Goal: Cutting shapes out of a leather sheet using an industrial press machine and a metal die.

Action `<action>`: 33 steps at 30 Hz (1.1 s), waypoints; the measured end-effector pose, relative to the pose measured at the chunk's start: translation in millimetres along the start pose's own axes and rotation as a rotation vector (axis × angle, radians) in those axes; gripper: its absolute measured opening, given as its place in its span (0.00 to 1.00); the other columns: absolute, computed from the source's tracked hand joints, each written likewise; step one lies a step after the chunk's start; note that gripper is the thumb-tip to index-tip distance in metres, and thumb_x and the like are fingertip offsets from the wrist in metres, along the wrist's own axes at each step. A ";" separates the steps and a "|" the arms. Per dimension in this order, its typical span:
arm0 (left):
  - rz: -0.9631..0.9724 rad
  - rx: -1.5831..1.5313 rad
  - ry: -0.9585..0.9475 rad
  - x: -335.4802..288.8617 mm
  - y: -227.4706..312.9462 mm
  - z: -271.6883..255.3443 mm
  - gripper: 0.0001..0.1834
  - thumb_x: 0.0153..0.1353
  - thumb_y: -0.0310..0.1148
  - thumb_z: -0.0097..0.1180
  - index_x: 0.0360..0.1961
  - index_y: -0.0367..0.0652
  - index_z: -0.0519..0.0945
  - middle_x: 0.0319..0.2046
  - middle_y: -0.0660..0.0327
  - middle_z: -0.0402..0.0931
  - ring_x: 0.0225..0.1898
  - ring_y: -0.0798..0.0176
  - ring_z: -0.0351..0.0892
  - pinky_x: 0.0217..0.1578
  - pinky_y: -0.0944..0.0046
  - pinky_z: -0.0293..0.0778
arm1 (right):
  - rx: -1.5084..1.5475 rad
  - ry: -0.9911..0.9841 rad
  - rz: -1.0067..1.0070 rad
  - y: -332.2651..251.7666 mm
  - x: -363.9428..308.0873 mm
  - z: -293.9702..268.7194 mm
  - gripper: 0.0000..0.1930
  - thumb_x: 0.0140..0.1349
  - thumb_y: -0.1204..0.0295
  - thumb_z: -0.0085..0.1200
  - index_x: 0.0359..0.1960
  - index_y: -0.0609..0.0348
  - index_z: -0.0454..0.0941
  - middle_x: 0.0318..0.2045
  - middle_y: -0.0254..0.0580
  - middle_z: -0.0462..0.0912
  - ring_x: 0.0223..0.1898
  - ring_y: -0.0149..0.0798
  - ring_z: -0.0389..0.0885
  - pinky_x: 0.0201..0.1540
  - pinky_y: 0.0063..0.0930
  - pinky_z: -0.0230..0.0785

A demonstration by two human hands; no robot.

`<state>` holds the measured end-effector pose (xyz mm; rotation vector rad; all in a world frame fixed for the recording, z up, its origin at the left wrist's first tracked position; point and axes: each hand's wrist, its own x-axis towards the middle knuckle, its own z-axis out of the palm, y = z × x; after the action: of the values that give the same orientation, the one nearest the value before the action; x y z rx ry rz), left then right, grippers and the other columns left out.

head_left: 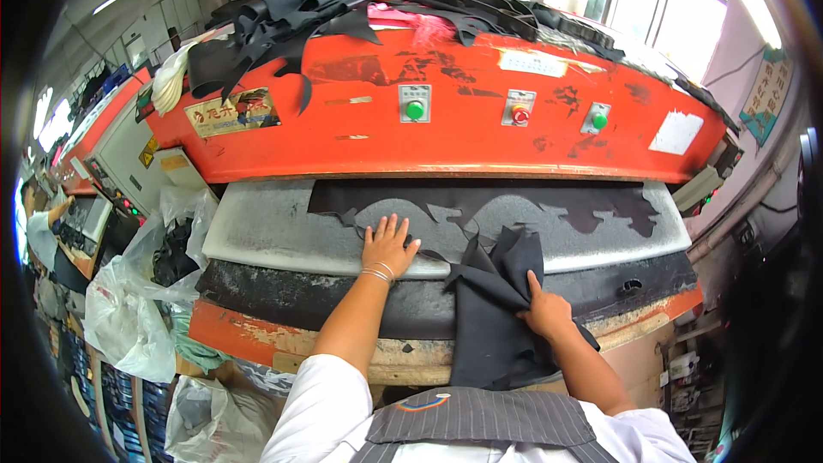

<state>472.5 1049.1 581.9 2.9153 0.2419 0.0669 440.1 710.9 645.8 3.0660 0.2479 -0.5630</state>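
Right grip (547, 312) clamped on bunched black fabric (495, 334), draped over the front edge of the pale board (261, 227); left grip (390, 250), fingers apart, rests there, likely bracing, near the cut dark sheet (463, 193).

Looks like painted metal on the red machine beam (343, 154): fairly glossy, scuffed dark in patches. Shiny, smooth plastic look for the green button (415, 110). Matt and grainy across the grey-white pad (266, 214). Matt, supple, cloth-like in the folded black piece (490, 326); equally dull on the cut black sheet (369, 196). Rough, scuffed along the black ledge (283, 296); chipped, wood-like at the front edge (403, 367). Thin, crinkled, glossy plastic for the translucent bag (129, 313). Matt cloth in the striped apron (489, 420).
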 end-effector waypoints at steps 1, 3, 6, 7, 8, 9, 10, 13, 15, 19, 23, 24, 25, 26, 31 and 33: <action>-0.002 -0.005 0.005 1.9 -1.4 0.6 0.36 0.66 0.58 0.38 0.71 0.51 0.57 0.72 0.55 0.48 0.73 0.52 0.43 0.70 0.45 0.40 | -0.005 0.005 -0.001 8.4 -2.8 1.5 0.48 0.55 0.54 0.63 0.73 0.42 0.46 0.41 0.52 0.84 0.43 0.53 0.83 0.48 0.43 0.73; -0.019 0.014 -0.050 8.2 3.8 -4.8 0.37 0.67 0.60 0.33 0.72 0.54 0.53 0.74 0.58 0.42 0.75 0.54 0.38 0.70 0.46 0.36 | -0.002 0.055 -0.068 26.3 -14.2 -8.7 0.40 0.57 0.57 0.60 0.70 0.32 0.54 0.38 0.51 0.84 0.41 0.54 0.83 0.46 0.44 0.74; -0.034 0.014 -0.062 -4.9 -0.5 -0.5 0.36 0.68 0.58 0.34 0.72 0.54 0.53 0.74 0.58 0.43 0.74 0.53 0.39 0.70 0.46 0.37 | -0.081 0.087 -0.102 33.6 -60.6 -44.6 0.34 0.57 0.61 0.58 0.67 0.27 0.62 0.34 0.49 0.84 0.38 0.53 0.83 0.42 0.45 0.75; -0.052 0.017 -0.090 -11.8 -6.3 -0.6 0.35 0.68 0.58 0.34 0.72 0.54 0.53 0.74 0.58 0.43 0.74 0.53 0.39 0.70 0.46 0.38 | -0.074 0.100 -0.109 31.1 -70.5 -55.8 0.34 0.57 0.61 0.58 0.67 0.27 0.62 0.34 0.49 0.84 0.38 0.53 0.83 0.42 0.45 0.75; -0.050 0.019 -0.083 -12.9 -6.7 -1.0 0.35 0.68 0.56 0.34 0.72 0.54 0.53 0.74 0.58 0.43 0.74 0.52 0.40 0.70 0.46 0.38 | -0.108 0.110 -0.170 30.8 -78.5 -70.4 0.33 0.56 0.62 0.58 0.66 0.28 0.64 0.33 0.47 0.84 0.36 0.52 0.84 0.40 0.45 0.75; -0.040 0.021 -0.072 -13.4 -8.9 -2.3 0.35 0.68 0.56 0.34 0.72 0.54 0.53 0.74 0.58 0.43 0.74 0.52 0.40 0.70 0.46 0.38 | -0.144 0.119 -0.233 28.3 -85.0 -84.3 0.33 0.55 0.64 0.58 0.65 0.28 0.66 0.31 0.46 0.84 0.34 0.51 0.84 0.38 0.45 0.75; -0.038 0.002 -0.076 -12.3 -4.1 -5.0 0.34 0.69 0.55 0.34 0.72 0.54 0.53 0.74 0.58 0.43 0.74 0.52 0.40 0.70 0.46 0.38 | -0.201 0.126 -0.254 25.9 -94.2 -99.5 0.32 0.53 0.65 0.57 0.63 0.27 0.68 0.29 0.45 0.84 0.31 0.50 0.84 0.36 0.44 0.75; -0.025 -0.034 -0.065 -12.6 0.3 -1.4 0.33 0.69 0.53 0.35 0.72 0.55 0.53 0.74 0.57 0.44 0.74 0.51 0.40 0.70 0.45 0.38 | -0.350 0.116 -0.291 12.2 -116.6 -138.7 0.31 0.54 0.66 0.55 0.62 0.27 0.69 0.28 0.46 0.83 0.30 0.50 0.83 0.36 0.44 0.75; -0.043 -0.047 -0.021 -15.8 -0.9 6.4 0.32 0.69 0.53 0.36 0.72 0.55 0.55 0.73 0.58 0.44 0.74 0.53 0.40 0.70 0.46 0.37 | -0.320 0.132 -0.282 37.3 -131.4 -170.7 0.31 0.50 0.69 0.53 0.60 0.26 0.73 0.26 0.46 0.82 0.29 0.51 0.82 0.36 0.43 0.74; -0.032 -0.001 -0.023 -18.3 -11.0 4.1 0.33 0.69 0.53 0.36 0.71 0.55 0.56 0.73 0.56 0.45 0.74 0.52 0.41 0.70 0.46 0.37 | -0.402 0.406 -0.118 81.8 -202.1 -229.7 0.31 0.42 0.68 0.66 0.54 0.36 0.79 0.23 0.45 0.82 0.29 0.49 0.81 0.34 0.42 0.71; 0.016 -0.051 -0.034 -31.1 -13.9 11.7 0.33 0.68 0.53 0.38 0.71 0.53 0.56 0.73 0.53 0.45 0.74 0.51 0.40 0.70 0.45 0.38 | -0.437 0.289 -0.219 48.9 -189.4 -256.6 0.30 0.44 0.67 0.66 0.55 0.36 0.78 0.25 0.45 0.82 0.30 0.50 0.82 0.35 0.41 0.71; 0.034 -0.070 0.012 -34.7 -28.6 12.8 0.32 0.67 0.52 0.39 0.70 0.54 0.59 0.72 0.53 0.48 0.74 0.52 0.44 0.69 0.41 0.41 | -0.390 0.249 -0.344 36.8 -168.5 -260.2 0.30 0.45 0.66 0.66 0.56 0.36 0.78 0.27 0.45 0.83 0.31 0.50 0.82 0.36 0.41 0.72; 0.042 -0.069 0.001 -40.8 -39.7 7.3 0.32 0.67 0.52 0.39 0.70 0.54 0.59 0.72 0.53 0.48 0.74 0.52 0.44 0.69 0.41 0.41 | -0.363 0.168 -0.389 13.6 -150.7 -272.1 0.30 0.47 0.66 0.66 0.57 0.36 0.76 0.36 0.46 0.84 0.36 0.51 0.82 0.42 0.39 0.74; 0.010 -0.037 0.009 -47.4 -45.7 -3.4 0.31 0.66 0.51 0.41 0.69 0.55 0.61 0.71 0.53 0.51 0.73 0.51 0.47 0.67 0.39 0.43 | -0.222 0.182 -0.566 4.4 -129.8 -281.1 0.31 0.49 0.70 0.65 0.59 0.42 0.75 0.43 0.47 0.84 0.40 0.51 0.82 0.47 0.38 0.74; -0.228 0.039 0.091 -78.3 -126.1 -29.9 0.28 0.59 0.47 0.52 0.61 0.53 0.71 0.66 0.56 0.62 0.68 0.51 0.58 0.63 0.33 0.50 | 0.343 0.530 -0.812 -91.6 -26.1 -359.5 0.17 0.52 0.70 0.61 0.43 0.62 0.77 0.29 0.40 0.78 0.32 0.31 0.75 0.41 0.29 0.69; -0.360 0.042 0.200 -114.7 -172.6 -29.5 0.25 0.57 0.44 0.55 0.55 0.48 0.76 0.62 0.55 0.67 0.65 0.51 0.62 0.62 0.36 0.53 | 1.028 0.327 -0.723 -156.3 11.5 -386.6 0.18 0.53 0.69 0.62 0.44 0.64 0.78 0.32 0.40 0.81 0.31 0.33 0.78 0.38 0.31 0.72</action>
<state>330.3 1202.3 570.1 2.8541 0.8034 0.2983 562.0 883.6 1005.4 3.9747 1.5594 -0.1752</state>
